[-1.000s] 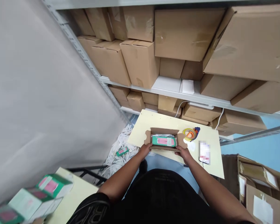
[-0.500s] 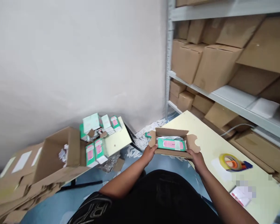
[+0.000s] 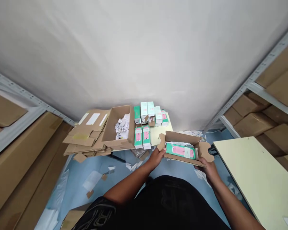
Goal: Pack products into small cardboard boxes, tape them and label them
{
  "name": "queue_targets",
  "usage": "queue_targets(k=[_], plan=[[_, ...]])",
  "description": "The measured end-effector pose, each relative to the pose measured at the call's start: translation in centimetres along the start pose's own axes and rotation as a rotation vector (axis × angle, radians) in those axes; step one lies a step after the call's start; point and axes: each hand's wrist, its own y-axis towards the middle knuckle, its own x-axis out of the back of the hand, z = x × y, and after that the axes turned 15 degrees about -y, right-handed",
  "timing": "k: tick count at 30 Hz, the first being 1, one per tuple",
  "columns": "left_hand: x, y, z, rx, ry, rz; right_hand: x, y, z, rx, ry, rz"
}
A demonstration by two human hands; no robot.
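Note:
An open cardboard box is held up between my two hands, its end flaps spread outward. Inside it lies a green and pink product box with white paper behind it. My left hand grips the near left corner, thumb at the rim. At the near right corner, my right hand is closed on the cardboard below the flap. Left of the held box, several green and pink product boxes stand and lie on a small table.
A larger open carton with crumpled paper sits beside flattened cardboard. A pale table is on my right. Shelves with cartons flank both sides. Paper scraps litter the blue floor, where another carton stands.
My view has swung left, bringing the left shelf into sight and moving the tape off the right side. Both hands still hold the cardboard box, which now sits nearer the small table.

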Motion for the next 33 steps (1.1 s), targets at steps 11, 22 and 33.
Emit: queue_targets(k=[11,22,33], plan=[[24.4,0.8,-8.1,-0.162,0.215,0.07,-14.1,-3.7,5.5,0.034,-0.104,0.168],[34.0,14.6,-10.0,0.242,1.098,-0.019,-19.8,-8.8,6.7,0.076,-0.411,0.251],[34.3,21.5,-3.4,0.264,1.064,0.051,-27.5,-11.0,8.0,0.059,-0.408,0.226]])
